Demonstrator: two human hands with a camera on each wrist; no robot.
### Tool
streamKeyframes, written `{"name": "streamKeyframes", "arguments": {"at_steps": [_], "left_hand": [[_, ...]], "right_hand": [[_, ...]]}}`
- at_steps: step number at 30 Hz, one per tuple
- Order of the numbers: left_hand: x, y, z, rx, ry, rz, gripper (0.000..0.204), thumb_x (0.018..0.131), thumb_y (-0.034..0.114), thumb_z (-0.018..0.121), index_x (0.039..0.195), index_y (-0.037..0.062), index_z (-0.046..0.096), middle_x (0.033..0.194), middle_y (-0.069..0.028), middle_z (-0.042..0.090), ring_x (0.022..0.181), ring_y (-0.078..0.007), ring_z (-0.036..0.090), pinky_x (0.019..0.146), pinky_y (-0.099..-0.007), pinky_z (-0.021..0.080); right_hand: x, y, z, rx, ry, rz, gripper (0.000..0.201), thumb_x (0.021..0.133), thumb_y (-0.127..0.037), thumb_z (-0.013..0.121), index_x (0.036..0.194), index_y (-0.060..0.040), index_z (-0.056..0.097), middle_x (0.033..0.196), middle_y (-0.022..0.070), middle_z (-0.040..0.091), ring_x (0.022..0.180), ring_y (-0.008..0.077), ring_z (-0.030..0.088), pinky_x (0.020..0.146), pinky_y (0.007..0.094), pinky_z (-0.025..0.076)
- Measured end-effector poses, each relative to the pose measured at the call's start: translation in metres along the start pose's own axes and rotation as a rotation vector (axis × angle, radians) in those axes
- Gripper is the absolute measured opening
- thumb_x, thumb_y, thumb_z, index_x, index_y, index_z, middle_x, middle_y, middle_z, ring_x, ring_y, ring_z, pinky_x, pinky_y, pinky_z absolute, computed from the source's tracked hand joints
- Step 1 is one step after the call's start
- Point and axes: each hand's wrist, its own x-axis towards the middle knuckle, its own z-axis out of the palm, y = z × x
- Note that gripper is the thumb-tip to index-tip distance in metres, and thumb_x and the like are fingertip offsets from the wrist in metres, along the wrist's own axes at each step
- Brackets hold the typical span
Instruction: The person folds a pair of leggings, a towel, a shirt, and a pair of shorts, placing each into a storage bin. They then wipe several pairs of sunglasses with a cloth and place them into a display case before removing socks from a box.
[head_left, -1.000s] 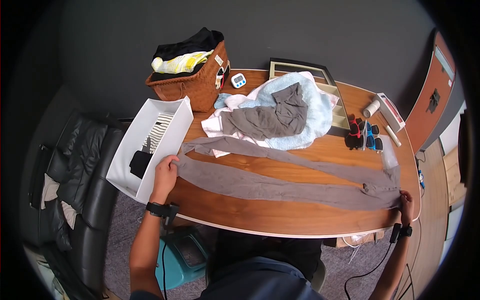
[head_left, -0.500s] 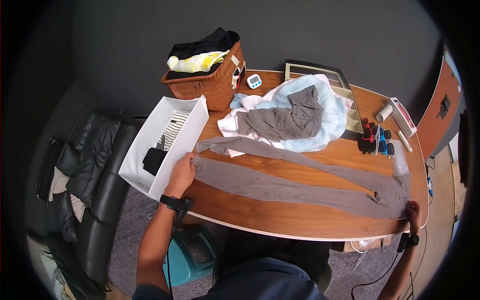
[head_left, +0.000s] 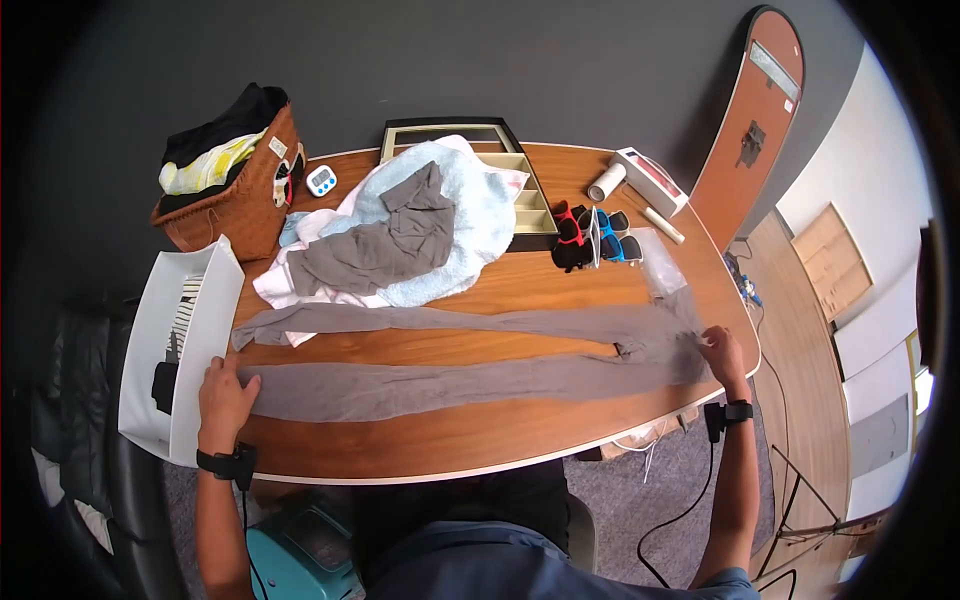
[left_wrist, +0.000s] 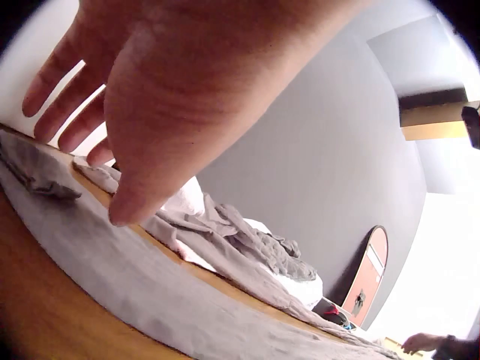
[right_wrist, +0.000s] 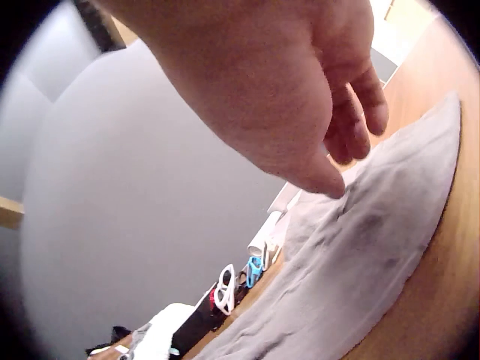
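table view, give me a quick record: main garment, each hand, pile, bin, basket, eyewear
main garment: gray pants, spread out, legs apart
left hand: left hand at the leg ends, fingers spread
right hand: right hand at the waist end, fingers loosely bent; grip not seen
pile: crumpled gray garment on a light blue towel
bin: white bin beside the left hand, striped and black cloth inside
basket: brown basket, heaped with clothes
eyewear: several pairs of sunglasses, behind the waist end
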Motion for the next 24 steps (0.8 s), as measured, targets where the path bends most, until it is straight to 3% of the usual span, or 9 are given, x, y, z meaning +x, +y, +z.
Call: {"name": "streamKeyframes", "arguments": {"at_steps": [4,10,12,13,14,15,17,20,24], "left_hand": [[0.009,-0.030,0.027,-0.062,-0.130,-0.042,0.015,0.083,0.007,0.062,0.095,-0.0009,0.061,0.093,-0.0205,0.061,0.089,-0.0400,0.061,0.079,-0.0462,0.050],[0.016,-0.049,0.024,-0.129,-0.054,-0.003,0.011,0.085,-0.001,0.050,0.088,-0.0023,0.061,0.089,-0.0223,0.064,0.087,-0.0424,0.061,0.074,-0.0480,0.050],[0.019,-0.061,0.030,-0.181,-0.077,0.009,0.019,0.090,0.004,0.043,0.089,-0.0015,0.062,0.093,-0.0226,0.065,0.090,-0.0430,0.061,0.078,-0.0481,0.049],[0.018,-0.069,0.048,-0.301,0.010,0.054,0.020,0.090,0.004,0.043,0.089,-0.0018,0.063,0.090,-0.0241,0.065,0.089,-0.0437,0.061,0.078,-0.0487,0.049],[0.015,-0.082,0.067,-0.390,0.109,0.086,0.021,0.090,0.005,0.044,0.089,-0.0021,0.063,0.087,-0.0256,0.064,0.087,-0.0444,0.061,0.078,-0.0493,0.048],[0.013,-0.082,0.067,-0.324,0.124,0.096,0.023,0.090,0.006,0.044,0.093,-0.0022,0.065,0.090,-0.0260,0.065,0.090,-0.0428,0.062,0.081,-0.0492,0.048],[0.017,-0.061,0.040,-0.248,0.008,0.001,0.019,0.087,0.003,0.046,0.092,-0.0001,0.064,0.093,-0.0255,0.065,0.092,-0.0435,0.062,0.082,-0.0485,0.049],[0.020,-0.051,0.023,-0.280,0.013,-0.012,0.012,0.087,0.005,0.052,0.091,0.0001,0.062,0.088,-0.0222,0.065,0.087,-0.0401,0.063,0.078,-0.0451,0.050],[0.018,-0.041,0.016,-0.333,-0.038,-0.031,0.010,0.084,0.007,0.059,0.092,0.0003,0.061,0.084,-0.0189,0.066,0.078,-0.0349,0.065,0.071,-0.0407,0.051]], "right_hand": [[-0.003,-0.024,0.013,0.236,-0.274,0.020,0.029,0.077,-0.016,0.073,0.101,-0.0010,0.067,0.086,0.0118,0.068,0.079,0.0205,0.065,0.073,0.0330,0.053],[0.003,-0.021,0.021,0.194,-0.250,0.018,0.030,0.079,-0.017,0.071,0.105,-0.0020,0.067,0.087,0.0124,0.069,0.079,0.0218,0.065,0.072,0.0358,0.053],[0.002,-0.010,0.009,0.198,-0.268,0.045,0.028,0.079,-0.017,0.070,0.103,-0.0024,0.066,0.086,0.0120,0.068,0.078,0.0210,0.065,0.072,0.0359,0.053],[0.010,-0.004,0.020,0.219,-0.301,0.052,0.026,0.080,-0.017,0.069,0.102,-0.0027,0.066,0.085,0.0117,0.068,0.078,0.0203,0.064,0.072,0.0359,0.053],[0.032,0.054,0.055,0.209,-0.358,0.007,0.024,0.080,-0.017,0.067,0.099,-0.0024,0.065,0.084,0.0092,0.066,0.078,0.0179,0.062,0.070,0.0348,0.052],[0.026,0.063,0.066,0.412,-0.226,0.031,0.022,0.080,-0.013,0.067,0.099,-0.0014,0.063,0.085,0.0063,0.063,0.078,0.0157,0.060,0.069,0.0324,0.051],[0.021,0.053,0.055,0.592,-0.276,0.102,0.021,0.079,-0.002,0.064,0.100,-0.0003,0.062,0.085,0.0053,0.061,0.078,0.0131,0.058,0.068,0.0291,0.050],[0.026,0.068,0.048,0.294,-0.206,-0.044,0.024,0.079,-0.009,0.065,0.100,0.0017,0.062,0.083,0.0069,0.062,0.075,0.0138,0.058,0.065,0.0305,0.049],[0.022,0.069,0.044,0.296,-0.190,0.022,0.026,0.078,-0.011,0.065,0.101,0.0025,0.061,0.081,0.0078,0.062,0.074,0.0145,0.058,0.063,0.0311,0.048]]}}
